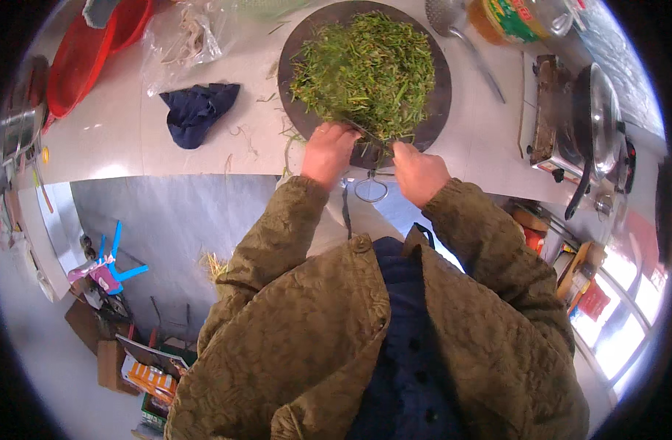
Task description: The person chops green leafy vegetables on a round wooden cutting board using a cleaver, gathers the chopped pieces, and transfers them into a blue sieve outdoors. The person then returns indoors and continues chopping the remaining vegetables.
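A heap of chopped green leafy vegetables [369, 71] covers most of a dark round cutting board [437, 118] on the countertop. My right hand [421, 170] is closed around a knife, whose handle it hides. The thin blade [369, 131] slants from there up and left along the near edge of the greens. My left hand [330, 151] lies at the board's near left rim, fingertips by the blade and the greens; whether it pinches the blade or some greens is not plain. A metal ring [371, 190] hangs at the board's near edge.
Left on the counter [116, 137] lie a dark blue cloth [199, 113], a clear plastic bag [184, 44] and red plastic basins [83, 63]. To the right are a metal skimmer [481, 66], a large bottle of yellowish liquid [487, 22] and a lidded pan [600, 121] on a stove.
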A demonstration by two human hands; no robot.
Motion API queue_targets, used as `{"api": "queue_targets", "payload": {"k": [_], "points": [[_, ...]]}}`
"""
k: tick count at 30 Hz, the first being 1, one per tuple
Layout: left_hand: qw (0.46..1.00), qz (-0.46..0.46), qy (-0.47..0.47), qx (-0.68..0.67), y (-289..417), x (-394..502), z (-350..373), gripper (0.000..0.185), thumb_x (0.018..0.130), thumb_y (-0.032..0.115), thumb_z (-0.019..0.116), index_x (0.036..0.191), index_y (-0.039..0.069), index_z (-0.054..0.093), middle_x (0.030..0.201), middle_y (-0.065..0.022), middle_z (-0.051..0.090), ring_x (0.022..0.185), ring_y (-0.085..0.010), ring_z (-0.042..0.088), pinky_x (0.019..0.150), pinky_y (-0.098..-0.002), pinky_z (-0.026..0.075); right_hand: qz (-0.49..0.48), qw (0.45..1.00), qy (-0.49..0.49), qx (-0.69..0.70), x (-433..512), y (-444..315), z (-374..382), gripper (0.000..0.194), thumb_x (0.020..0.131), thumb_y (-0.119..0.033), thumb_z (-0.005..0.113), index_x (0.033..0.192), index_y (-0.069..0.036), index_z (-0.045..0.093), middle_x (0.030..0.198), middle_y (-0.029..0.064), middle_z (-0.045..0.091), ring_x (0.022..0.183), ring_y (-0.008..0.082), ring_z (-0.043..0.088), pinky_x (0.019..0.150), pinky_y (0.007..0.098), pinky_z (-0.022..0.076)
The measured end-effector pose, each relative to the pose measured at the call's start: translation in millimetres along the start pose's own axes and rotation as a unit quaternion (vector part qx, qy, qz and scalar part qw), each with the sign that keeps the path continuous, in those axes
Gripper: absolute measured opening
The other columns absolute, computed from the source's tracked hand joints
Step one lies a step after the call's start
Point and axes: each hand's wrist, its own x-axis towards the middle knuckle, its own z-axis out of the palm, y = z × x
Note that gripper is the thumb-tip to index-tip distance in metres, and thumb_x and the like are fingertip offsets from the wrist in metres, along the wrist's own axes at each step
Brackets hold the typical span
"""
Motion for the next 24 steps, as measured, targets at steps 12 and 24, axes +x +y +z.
{"api": "queue_targets", "payload": {"k": [12,24], "points": [[1.000,-0.010,-0.014,-0.002,3.2,-2.6,-2.6,0.027,0.071,-0.003,0.064,0.096,0.005,0.067,0.095,-0.0096,0.065,0.089,-0.0296,0.061,0.077,-0.0387,0.050,-0.019,0.999,0.036,0.009,31.2,-4.5,11.5,0.018,0.086,-0.011,0.057,0.099,-0.004,0.046,0.079,0.0173,0.059,0.070,0.0386,0.062,0.056,0.0484,0.0467],[0.998,-0.011,0.008,0.062,5.3,5.6,3.1,0.023,0.072,0.005,0.062,0.095,0.007,0.066,0.104,-0.0059,0.063,0.102,-0.0237,0.057,0.086,-0.0379,0.043,-0.024,0.989,0.134,0.053,15.5,4.1,-13.0,0.020,0.088,-0.012,0.058,0.104,-0.002,0.052,0.079,0.0191,0.060,0.069,0.0401,0.060,0.057,0.0484,0.0474]]}}
